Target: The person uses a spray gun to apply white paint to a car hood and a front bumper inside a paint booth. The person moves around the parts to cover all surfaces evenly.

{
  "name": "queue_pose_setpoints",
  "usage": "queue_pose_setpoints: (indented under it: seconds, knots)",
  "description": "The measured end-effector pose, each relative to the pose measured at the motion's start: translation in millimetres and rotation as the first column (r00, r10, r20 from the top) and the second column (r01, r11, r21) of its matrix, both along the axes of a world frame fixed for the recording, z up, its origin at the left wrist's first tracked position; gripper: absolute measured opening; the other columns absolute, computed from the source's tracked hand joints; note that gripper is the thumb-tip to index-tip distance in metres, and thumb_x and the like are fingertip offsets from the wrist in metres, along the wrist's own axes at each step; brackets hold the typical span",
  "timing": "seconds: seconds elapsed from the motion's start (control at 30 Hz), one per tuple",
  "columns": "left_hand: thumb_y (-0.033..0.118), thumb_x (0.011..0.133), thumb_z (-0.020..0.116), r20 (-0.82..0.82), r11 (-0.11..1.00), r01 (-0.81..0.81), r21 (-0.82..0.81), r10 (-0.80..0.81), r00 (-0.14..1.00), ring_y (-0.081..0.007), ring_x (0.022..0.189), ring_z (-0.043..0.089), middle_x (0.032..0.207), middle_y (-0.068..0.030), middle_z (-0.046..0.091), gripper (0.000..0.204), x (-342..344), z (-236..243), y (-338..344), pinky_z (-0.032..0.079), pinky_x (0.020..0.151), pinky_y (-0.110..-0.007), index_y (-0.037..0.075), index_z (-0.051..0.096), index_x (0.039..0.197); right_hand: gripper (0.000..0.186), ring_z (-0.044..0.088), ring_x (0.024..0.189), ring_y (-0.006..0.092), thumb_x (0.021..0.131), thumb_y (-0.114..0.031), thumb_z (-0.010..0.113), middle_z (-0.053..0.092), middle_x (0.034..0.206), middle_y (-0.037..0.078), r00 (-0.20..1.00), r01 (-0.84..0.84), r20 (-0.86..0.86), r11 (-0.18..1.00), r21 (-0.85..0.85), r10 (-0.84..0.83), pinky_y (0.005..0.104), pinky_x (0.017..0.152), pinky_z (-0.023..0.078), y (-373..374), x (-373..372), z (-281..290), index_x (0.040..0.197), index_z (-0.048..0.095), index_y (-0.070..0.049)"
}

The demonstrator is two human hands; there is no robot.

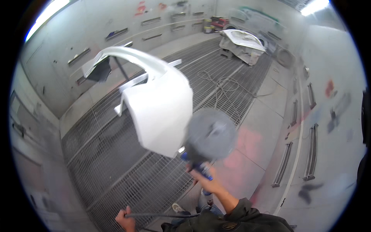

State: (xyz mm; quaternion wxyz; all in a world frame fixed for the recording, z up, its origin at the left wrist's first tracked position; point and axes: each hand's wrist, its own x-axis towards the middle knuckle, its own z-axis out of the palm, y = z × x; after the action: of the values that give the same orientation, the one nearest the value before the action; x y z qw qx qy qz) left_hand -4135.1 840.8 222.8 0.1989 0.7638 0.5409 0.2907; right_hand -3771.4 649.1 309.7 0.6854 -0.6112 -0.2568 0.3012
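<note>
The white car body panel (158, 104) at centre frame looks smooth and evenly coated, with a soft sheen rather than a hard gloss. The spray gun (197, 160) in the right hand (206, 181) has a blue body with a metallic shine; its round cup lid (210, 133) is matt grey, dusted with overspray. The floor grating (127, 166) is dull metal mesh. The hose (162, 215) held by the left hand (125, 221) looks like dark rubber. The lower-right sleeve (247, 216) is matt olive cloth.

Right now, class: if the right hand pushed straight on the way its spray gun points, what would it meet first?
Most likely the white car panel: the right hand aims the spray gun up at its lower edge. Depth is unclear, so the gap cannot be judged.
</note>
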Motion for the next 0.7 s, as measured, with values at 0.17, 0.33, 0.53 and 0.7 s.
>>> queue_pose_setpoints:
  seconds: [0.17, 0.33, 0.53, 0.7]
  knots:
    - [0.014, 0.084, 0.077, 0.243, 0.996, 0.069, -0.049, -0.055, 0.968, -0.0097, 0.047, 0.034, 0.047, -0.0048, 0.038, 0.042, 4.8, -38.5, -2.8, 0.027, 0.044, -0.031, 0.002, 0.048, 0.057, 0.030, 0.064, 0.089, 0.0147, 0.091, -0.008, 0.061, 0.067, 0.110, 0.010, 0.916, 0.385, -0.082, 0.917, -0.102, -0.394, 0.0268, 0.049, 0.055, -45.8, 3.6, 2.7, 0.120, 0.061, 0.000]
    - [0.019, 0.086, 0.077, 0.292, 0.993, 0.002, -0.121, 0.033, 0.956, -0.0081, 0.050, 0.034, 0.049, -0.0020, 0.039, 0.042, -17.2, -38.7, -16.5, 0.027, 0.044, -0.030, 0.001, 0.050, 0.058, 0.034, 0.065, 0.087, 0.0161, 0.093, -0.017, 0.060, 0.067, 0.110, 0.014, 0.890, 0.454, -0.043, 0.891, -0.020, -0.455, 0.0274, 0.045, 0.054, -45.7, -14.4, 12.2, 0.123, 0.056, 0.001]
    - [0.021, 0.091, 0.072, 0.335, 0.962, -0.231, -0.144, 0.267, 0.904, -0.0075, 0.054, 0.027, 0.053, 0.0028, 0.033, 0.044, -53.2, -33.2, -1.7, 0.024, 0.047, -0.030, 0.002, 0.049, 0.058, 0.030, 0.066, 0.093, 0.0204, 0.095, -0.017, 0.059, 0.067, 0.109, 0.012, 0.883, 0.433, -0.208, 0.901, 0.015, -0.421, 0.0301, 0.048, 0.057, -23.1, -19.7, -18.7, 0.119, 0.057, 0.000]
    - [0.019, 0.094, 0.070, 0.340, 0.889, -0.403, -0.219, 0.456, 0.822, -0.0063, 0.057, 0.023, 0.055, 0.0050, 0.026, 0.050, -102.2, -40.2, 36.5, 0.021, 0.048, -0.031, 0.004, 0.041, 0.055, 0.029, 0.066, 0.093, 0.0201, 0.094, -0.016, 0.058, 0.067, 0.107, 0.012, 0.900, 0.411, -0.153, 0.912, -0.019, -0.409, 0.0304, 0.049, 0.057, 29.8, -49.6, -12.1, 0.117, 0.059, 0.002]
